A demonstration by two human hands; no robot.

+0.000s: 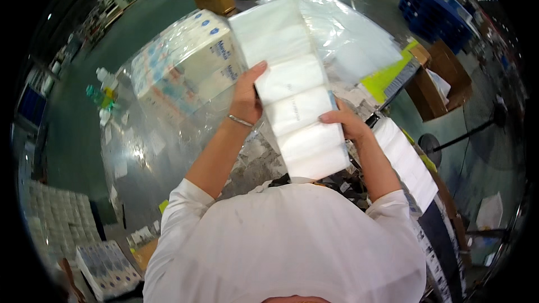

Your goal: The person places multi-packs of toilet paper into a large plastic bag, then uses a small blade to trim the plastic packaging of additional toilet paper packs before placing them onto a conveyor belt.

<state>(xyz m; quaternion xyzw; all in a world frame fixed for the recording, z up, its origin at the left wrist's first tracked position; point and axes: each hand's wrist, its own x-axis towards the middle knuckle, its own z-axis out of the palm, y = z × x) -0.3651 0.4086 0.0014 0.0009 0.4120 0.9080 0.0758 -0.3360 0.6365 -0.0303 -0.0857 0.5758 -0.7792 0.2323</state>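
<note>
Plastic-covered table; wrapped tissue bundle and clear bags on it.

White on white, with blue and lime at the edges

I see a plain white stack of tissue packs, faintly banded by pale grey seams, and my sleeves are the same white with a few grey smudges. The silver bracelet glints on my left wrist. The wrapped bundle is cream and white with blue round marks and pale pink and blue patches under clear glossy film. The counter shows shiny silver-grey. Further off I make out a lime-yellow sheet, a deep blue crate, brown cardboard boxes, a green-capped bottle and a dull green floor.
</note>
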